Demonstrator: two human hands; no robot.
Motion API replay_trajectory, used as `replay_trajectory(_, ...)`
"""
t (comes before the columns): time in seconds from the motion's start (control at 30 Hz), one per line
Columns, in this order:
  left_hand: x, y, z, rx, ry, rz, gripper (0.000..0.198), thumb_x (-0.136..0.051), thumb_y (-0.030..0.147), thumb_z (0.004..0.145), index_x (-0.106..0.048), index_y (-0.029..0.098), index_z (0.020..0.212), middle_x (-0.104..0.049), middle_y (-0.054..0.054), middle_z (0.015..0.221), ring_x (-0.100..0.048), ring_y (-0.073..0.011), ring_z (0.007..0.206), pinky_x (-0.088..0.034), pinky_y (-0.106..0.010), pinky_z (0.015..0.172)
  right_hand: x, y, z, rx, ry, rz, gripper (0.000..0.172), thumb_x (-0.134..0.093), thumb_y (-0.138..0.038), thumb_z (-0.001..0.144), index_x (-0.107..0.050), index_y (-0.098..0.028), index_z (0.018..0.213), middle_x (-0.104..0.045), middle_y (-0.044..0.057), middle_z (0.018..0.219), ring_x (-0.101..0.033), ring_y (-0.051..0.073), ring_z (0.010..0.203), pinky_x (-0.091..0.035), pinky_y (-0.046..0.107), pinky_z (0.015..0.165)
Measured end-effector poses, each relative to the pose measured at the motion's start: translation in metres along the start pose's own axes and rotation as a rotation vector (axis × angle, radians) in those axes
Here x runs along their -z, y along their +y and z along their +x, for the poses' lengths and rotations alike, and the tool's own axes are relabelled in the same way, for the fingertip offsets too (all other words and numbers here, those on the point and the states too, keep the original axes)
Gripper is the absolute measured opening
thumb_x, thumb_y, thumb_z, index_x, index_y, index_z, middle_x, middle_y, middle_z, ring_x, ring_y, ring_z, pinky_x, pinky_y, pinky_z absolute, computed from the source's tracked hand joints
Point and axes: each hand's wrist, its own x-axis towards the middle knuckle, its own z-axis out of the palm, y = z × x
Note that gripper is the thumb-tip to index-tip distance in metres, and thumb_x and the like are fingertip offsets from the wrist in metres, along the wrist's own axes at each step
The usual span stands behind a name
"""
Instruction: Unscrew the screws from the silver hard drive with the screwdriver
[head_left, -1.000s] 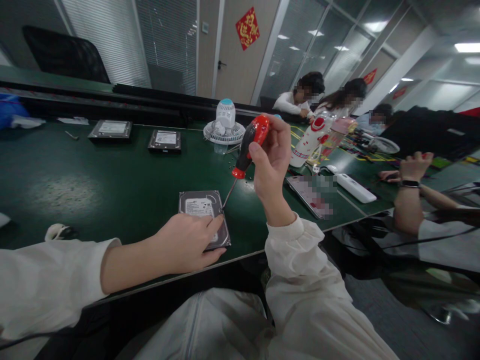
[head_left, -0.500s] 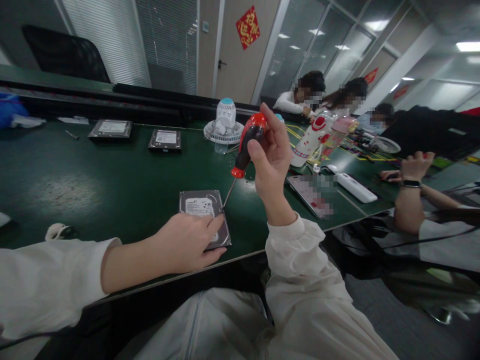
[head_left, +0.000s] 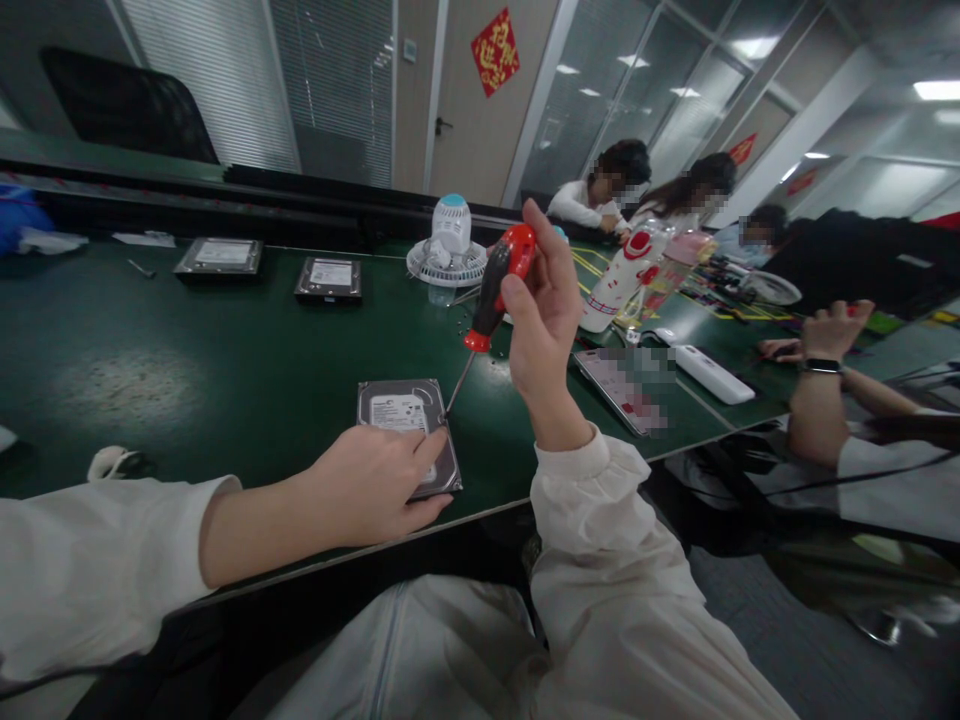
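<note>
A silver hard drive (head_left: 401, 400) with a white label lies flat near the table's front edge. My left hand (head_left: 382, 478) is closed over its near part, with the thumb along the near edge and the fingers across the top, hiding much of the label. In my right hand (head_left: 546, 310) is a red-and-black screwdriver (head_left: 491, 292), gripped by its handle and tilted. Its shaft slants down to the drive's right edge, where the tip touches beside my left fingertips. Whether a screw sits under the tip is too small to tell.
Two other hard drives (head_left: 221, 257) (head_left: 328, 279) lie toward the back. A white fan (head_left: 452, 235) stands behind the screwdriver, with several small screws (head_left: 480, 357) before it. To the right are a white bottle (head_left: 619, 285), a power strip (head_left: 712, 373) and a co-worker's hand (head_left: 832, 330).
The screwdriver handle has turned slightly in my right hand and leans a little more to the right. My left hand and the hard drive stay in place.
</note>
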Motion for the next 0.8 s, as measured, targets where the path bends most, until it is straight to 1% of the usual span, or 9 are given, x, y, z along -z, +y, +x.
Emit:
replay_trajectory(0.1, -0.0004, -0.0004, 0.0009, 0.002, 0.002, 0.006, 0.054, -0.048, 0.047, 0.093, -0.055, 0.009, 0.132, -0.074, -0.017, 0.101, -0.073, -0.0330, 0.083, -0.059, -0.044, 0.064, 0.0006, 0.0021, 0.0000, 0.007, -0.033, 0.042, 0.054, -0.041, -0.065, 0.089, -0.043, -0.039, 0.137, -0.048, 0.000, 0.149, -0.061, 0.025, 0.126, -0.054, 0.044, 0.105)
replay_trajectory(0.17, -0.0007, -0.0007, 0.0006, -0.002, 0.011, 0.008, 0.054, -0.048, 0.047, 0.093, -0.055, 0.008, 0.132, -0.074, -0.017, 0.101, -0.073, -0.0329, 0.083, -0.059, -0.043, 0.064, 0.0009, 0.0010, 0.0004, 0.015, -0.035, 0.009, 0.054, -0.041, -0.065, 0.089, -0.044, -0.039, 0.136, -0.052, 0.000, 0.145, -0.061, 0.024, 0.125, -0.055, 0.042, 0.104)
replay_trajectory(0.27, -0.0011, -0.0010, -0.0006, -0.004, 0.022, 0.004, 0.054, -0.049, 0.047, 0.093, -0.056, 0.009, 0.130, -0.074, -0.017, 0.101, -0.073, -0.0326, 0.083, -0.059, -0.043, 0.063, 0.0010, -0.0020, 0.0012, 0.033, -0.009, -0.089, 0.058, -0.049, -0.068, 0.086, -0.046, -0.037, 0.135, -0.055, 0.001, 0.139, -0.059, 0.023, 0.126, -0.052, 0.042, 0.108)
replay_trajectory(0.37, -0.0017, -0.0012, -0.0010, -0.014, 0.032, 0.009, 0.054, -0.048, 0.047, 0.093, -0.056, 0.008, 0.130, -0.074, -0.016, 0.100, -0.073, -0.0322, 0.081, -0.059, -0.042, 0.062, 0.0010, -0.0023, 0.0019, 0.019, -0.029, -0.113, 0.065, -0.055, -0.068, 0.083, -0.043, -0.037, 0.139, -0.053, 0.002, 0.142, -0.056, 0.024, 0.128, -0.050, 0.044, 0.111)
replay_trajectory(0.47, -0.0024, -0.0013, -0.0009, -0.019, 0.044, 0.012, 0.054, -0.048, 0.046, 0.093, -0.056, 0.008, 0.130, -0.074, -0.016, 0.099, -0.073, -0.0321, 0.081, -0.059, -0.042, 0.062, 0.0012, 0.0006, 0.0023, 0.035, -0.052, -0.029, 0.058, -0.049, -0.065, 0.088, -0.041, -0.039, 0.139, -0.051, 0.000, 0.145, -0.061, 0.022, 0.122, -0.054, 0.044, 0.106)
replay_trajectory(0.53, -0.0026, -0.0012, -0.0008, -0.017, 0.051, 0.008, 0.053, -0.049, 0.046, 0.093, -0.057, 0.008, 0.129, -0.074, -0.016, 0.099, -0.073, -0.0321, 0.081, -0.059, -0.043, 0.062, 0.0015, 0.0024, 0.0024, 0.054, -0.062, 0.038, 0.051, -0.044, -0.063, 0.091, -0.044, -0.040, 0.136, -0.052, 0.000, 0.143, -0.063, 0.022, 0.117, -0.057, 0.042, 0.100)
replay_trajectory(0.6, -0.0025, -0.0012, -0.0007, -0.016, 0.057, 0.006, 0.053, -0.050, 0.047, 0.093, -0.058, 0.008, 0.129, -0.074, -0.016, 0.099, -0.073, -0.0322, 0.081, -0.059, -0.043, 0.062, 0.0017, 0.0026, 0.0024, 0.064, -0.053, 0.044, 0.048, -0.044, -0.062, 0.091, -0.047, -0.040, 0.133, -0.054, 0.000, 0.139, -0.064, 0.021, 0.114, -0.059, 0.041, 0.096)
replay_trajectory(0.7, -0.0023, -0.0012, -0.0004, -0.017, 0.052, 0.004, 0.054, -0.050, 0.047, 0.093, -0.057, 0.008, 0.129, -0.074, -0.016, 0.099, -0.073, -0.0320, 0.081, -0.059, -0.042, 0.062, 0.0021, 0.0011, 0.0024, 0.049, -0.011, -0.069, 0.055, -0.053, -0.066, 0.085, -0.047, -0.038, 0.133, -0.057, 0.001, 0.133, -0.062, 0.022, 0.117, -0.057, 0.042, 0.102)
replay_trajectory(0.8, -0.0023, -0.0011, -0.0003, -0.016, 0.044, 0.007, 0.054, -0.050, 0.047, 0.093, -0.057, 0.008, 0.129, -0.074, -0.016, 0.099, -0.073, -0.0321, 0.081, -0.059, -0.042, 0.061, 0.0025, 0.0005, 0.0026, 0.023, -0.019, -0.127, 0.063, -0.057, -0.068, 0.082, -0.045, -0.037, 0.136, -0.058, 0.002, 0.132, -0.060, 0.023, 0.121, -0.053, 0.045, 0.107)
